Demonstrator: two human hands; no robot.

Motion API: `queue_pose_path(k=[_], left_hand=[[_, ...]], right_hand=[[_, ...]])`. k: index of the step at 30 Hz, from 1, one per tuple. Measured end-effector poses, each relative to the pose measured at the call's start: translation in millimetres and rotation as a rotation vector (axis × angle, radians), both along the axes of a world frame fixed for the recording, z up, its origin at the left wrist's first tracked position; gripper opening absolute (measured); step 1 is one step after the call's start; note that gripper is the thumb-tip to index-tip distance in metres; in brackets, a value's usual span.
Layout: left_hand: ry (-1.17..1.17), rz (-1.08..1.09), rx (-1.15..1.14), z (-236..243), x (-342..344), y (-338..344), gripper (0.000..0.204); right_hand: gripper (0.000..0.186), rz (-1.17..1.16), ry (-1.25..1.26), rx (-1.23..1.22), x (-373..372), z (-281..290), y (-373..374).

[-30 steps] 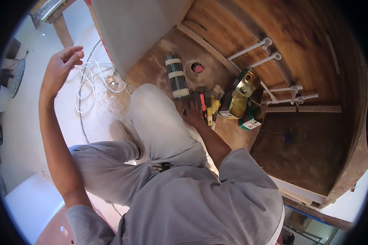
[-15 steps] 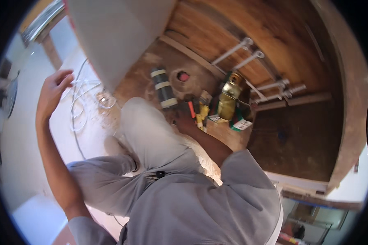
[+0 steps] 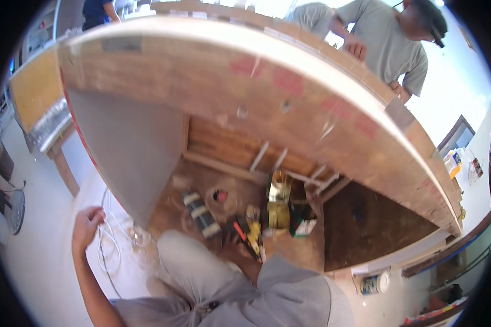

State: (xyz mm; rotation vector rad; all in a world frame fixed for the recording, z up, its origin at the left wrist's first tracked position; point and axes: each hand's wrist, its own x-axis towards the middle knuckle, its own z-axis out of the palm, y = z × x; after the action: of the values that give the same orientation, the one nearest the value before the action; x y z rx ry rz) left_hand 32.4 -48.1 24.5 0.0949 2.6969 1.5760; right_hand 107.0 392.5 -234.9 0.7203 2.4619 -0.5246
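Observation:
My left hand (image 3: pixel 86 228) hangs in the air at the left, above a loose white cable (image 3: pixel 110 252). Its fingers bend loosely apart, and nothing shows in them. Down inside a wooden cabinet, my right hand (image 3: pixel 235 249) is low beside a red-handled tool (image 3: pixel 239 231) and some yellow tools (image 3: pixel 254 231). Shadow and my knee partly hide its fingers, so its grip is unclear. Just left of it lies a dark cylinder with pale bands (image 3: pixel 201 214). A shiny gold-coloured container (image 3: pixel 279 213) stands to the right, next to a green and white box (image 3: pixel 303 226).
Overhead, a curved wooden panel (image 3: pixel 202 82) spans the cabinet. A grey side panel (image 3: pixel 128 147) bounds its left. A hole (image 3: pixel 220 195) pierces the cabinet base. Another person (image 3: pixel 379 41) leans over the far side. A white-lidded tub (image 3: pixel 375 284) is at the lower right.
My view has tilted up, so the curved panel and the person beyond now show. My left hand appears lower in the picture; my right hand stays near the tools.

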Motion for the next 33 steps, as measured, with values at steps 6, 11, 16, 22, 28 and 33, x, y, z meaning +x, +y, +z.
queue_pose_path(k=[6,11,16,22,28,33], left_hand=[[0.004,-0.002,0.013,1.0,-5.1,7.9,0.031],[-0.042,-0.045,-0.026,3.6,4.2,1.5,0.035],[-0.102,-0.26,0.095,35.5,18.9,36.8,0.045],[-0.25,-0.283,0.376,34.9,52.7,121.1,0.065],[-0.002,-0.044,1.068,29.2,73.1,131.7,0.063],[0.095,0.053,1.311,-0.4,60.6,67.9,0.046]], right_hand=[[0.111,0.065,-0.02,0.074,6.8,2.7,45.8],[0.077,0.108,0.221,-0.439,15.1,25.2,82.3],[0.026,-0.445,0.355,-0.977,28.4,101.2,64.0],[0.058,0.297,0.917,-0.985,-6.7,230.5,-26.2],[0.068,0.899,1.118,-0.747,-6.6,316.0,-145.8],[0.034,1.379,1.164,-0.255,-18.3,435.6,-237.4]])
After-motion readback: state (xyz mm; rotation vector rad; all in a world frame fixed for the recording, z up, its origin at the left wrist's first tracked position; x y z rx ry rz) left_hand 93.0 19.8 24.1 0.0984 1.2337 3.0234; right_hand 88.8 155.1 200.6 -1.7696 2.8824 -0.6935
